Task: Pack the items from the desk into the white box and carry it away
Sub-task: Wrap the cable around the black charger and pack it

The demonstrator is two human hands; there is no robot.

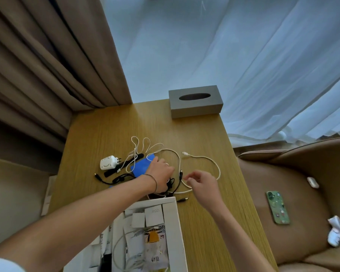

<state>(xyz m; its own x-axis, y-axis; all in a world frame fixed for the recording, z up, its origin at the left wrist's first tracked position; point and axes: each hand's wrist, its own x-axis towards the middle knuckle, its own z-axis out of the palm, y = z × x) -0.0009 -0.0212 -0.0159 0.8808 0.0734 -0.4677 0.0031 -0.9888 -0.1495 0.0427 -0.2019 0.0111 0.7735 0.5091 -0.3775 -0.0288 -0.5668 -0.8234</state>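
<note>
Head view: left hand (pixel 160 173) lies palm-down on blue flat pouch (pixel 139 166) and tangled black cables (pixel 114 180), grip indiscernible, right hand (pixel 200 183) loosely curled, empty, beside long white cable (pixel 208 159), just beyond open white cardboard box (pixel 177 222); intertwined leads may snag, dragging white plug adapter (pixel 108 162) along.

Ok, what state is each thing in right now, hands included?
white box: open, partly filled
white charger: on desk, unpacked
white cable: uncoiled, loose on desk
black cable: loose on desk
blue flat item: on desk, partly under left hand
tissue box: no tissue showing
phone: face down on chair
left hand: over blue flat item, grip unclear
right hand: fingers curled by white cable, grip unclear
</note>
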